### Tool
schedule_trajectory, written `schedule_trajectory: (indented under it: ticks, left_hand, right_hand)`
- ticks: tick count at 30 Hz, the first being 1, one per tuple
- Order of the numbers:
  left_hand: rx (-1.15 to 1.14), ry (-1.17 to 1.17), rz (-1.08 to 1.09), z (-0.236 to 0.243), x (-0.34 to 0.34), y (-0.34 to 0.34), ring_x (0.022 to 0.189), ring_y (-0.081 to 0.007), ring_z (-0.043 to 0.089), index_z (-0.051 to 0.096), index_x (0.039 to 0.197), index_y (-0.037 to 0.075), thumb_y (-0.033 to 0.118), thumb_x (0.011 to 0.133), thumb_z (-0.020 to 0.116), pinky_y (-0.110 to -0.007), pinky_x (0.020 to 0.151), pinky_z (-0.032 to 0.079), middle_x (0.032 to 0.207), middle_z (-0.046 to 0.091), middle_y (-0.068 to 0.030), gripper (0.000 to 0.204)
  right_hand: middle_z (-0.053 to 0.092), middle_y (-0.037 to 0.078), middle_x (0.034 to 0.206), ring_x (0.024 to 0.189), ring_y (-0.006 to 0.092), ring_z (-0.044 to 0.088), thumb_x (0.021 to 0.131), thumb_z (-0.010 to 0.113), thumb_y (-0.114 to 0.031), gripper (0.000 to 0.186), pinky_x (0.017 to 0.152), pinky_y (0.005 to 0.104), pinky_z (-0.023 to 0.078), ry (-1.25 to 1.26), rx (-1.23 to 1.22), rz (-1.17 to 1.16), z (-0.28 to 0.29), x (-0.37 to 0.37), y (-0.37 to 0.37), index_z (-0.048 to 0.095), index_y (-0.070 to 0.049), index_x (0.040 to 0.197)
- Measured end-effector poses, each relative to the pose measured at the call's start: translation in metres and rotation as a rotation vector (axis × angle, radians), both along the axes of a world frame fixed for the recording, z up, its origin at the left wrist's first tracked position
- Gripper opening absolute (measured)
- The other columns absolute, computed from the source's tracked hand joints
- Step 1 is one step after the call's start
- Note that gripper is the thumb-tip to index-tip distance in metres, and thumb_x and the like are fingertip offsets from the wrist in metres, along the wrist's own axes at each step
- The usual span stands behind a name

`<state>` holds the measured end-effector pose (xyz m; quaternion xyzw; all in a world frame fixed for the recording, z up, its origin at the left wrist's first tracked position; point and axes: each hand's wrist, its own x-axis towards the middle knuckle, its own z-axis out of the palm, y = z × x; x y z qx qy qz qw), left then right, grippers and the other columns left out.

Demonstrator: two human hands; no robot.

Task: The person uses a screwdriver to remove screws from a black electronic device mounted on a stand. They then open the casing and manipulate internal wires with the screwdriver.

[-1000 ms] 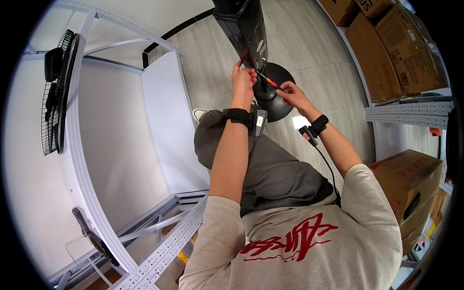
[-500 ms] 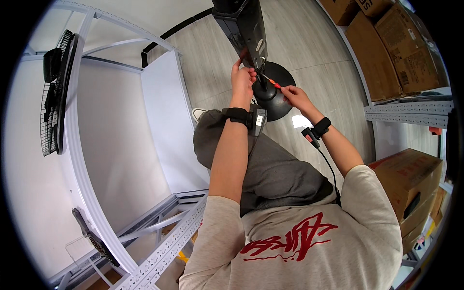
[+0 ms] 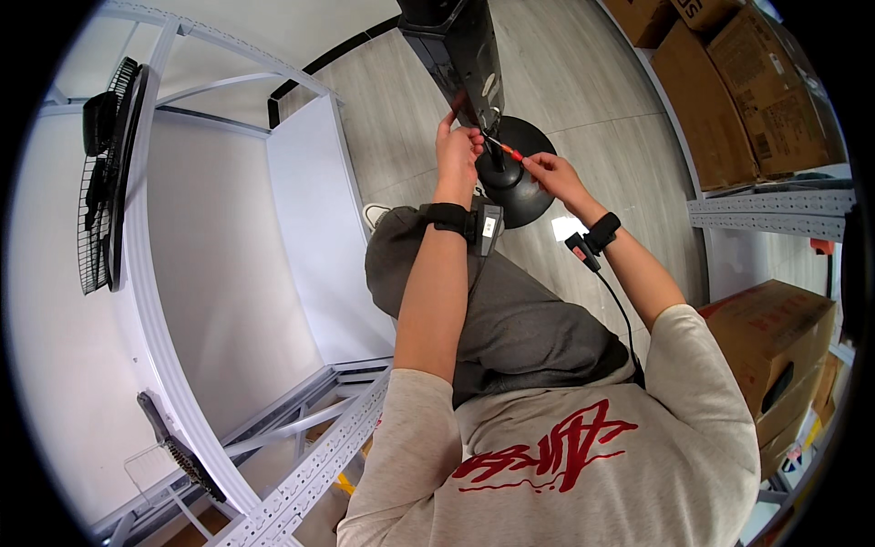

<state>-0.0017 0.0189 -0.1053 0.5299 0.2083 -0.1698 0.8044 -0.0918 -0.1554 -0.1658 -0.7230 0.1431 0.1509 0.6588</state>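
A tall black housing leans down from the top of the view, above a round black base on the floor. At its lower end my left hand has its index finger along the side and its other fingers curled. What those fingers pinch, if anything, is too small to tell. My right hand is closed on the end of a screwdriver with a red-orange handle. Its shaft points at the housing's lower end, beside my left fingertips; the tip's exact contact cannot be made out.
White metal shelving stands close on my left, with a black wire-grilled object on it. Cardboard boxes fill a rack on the right, and another carton stands nearer. A cable runs from my right wrist device.
My right hand has shifted slightly left and up, carrying the screwdriver nearer the housing's lower end. My left hand stays in place.
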Motion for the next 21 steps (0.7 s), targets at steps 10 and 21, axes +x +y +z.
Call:
schedule_trajectory:
  ticks: [10, 21]
  left_hand:
    - [-0.011, 0.004, 0.021, 0.001, 0.000, -0.001, 0.063, -0.0130, 0.052, 0.041, 0.136, 0.016, -0.006, 0.083, 0.043, -0.025, 0.053, 0.042, 0.079, 0.055, -0.0070, 0.058]
    - [-0.013, -0.013, -0.001, 0.001, 0.001, -0.003, 0.060, -0.0118, 0.052, 0.036, 0.135, 0.010, -0.003, 0.083, 0.041, -0.023, 0.050, 0.041, 0.078, 0.055, -0.0065, 0.053]
  right_hand:
    - [0.064, 0.001, 0.070, 0.063, 0.0084, 0.057, 0.088, 0.063, -0.035, 0.031, 0.058, 0.0243, 0.043, -0.100, -0.140, -0.093, -0.010, 0.001, 0.005, 0.067, -0.005, 0.093]
    - [0.065, 0.003, 0.070, 0.062, 0.0094, 0.058, 0.086, 0.065, -0.032, 0.029, 0.058, 0.0257, 0.044, -0.211, -0.206, -0.136, -0.019, -0.001, 0.008, 0.067, -0.005, 0.095]
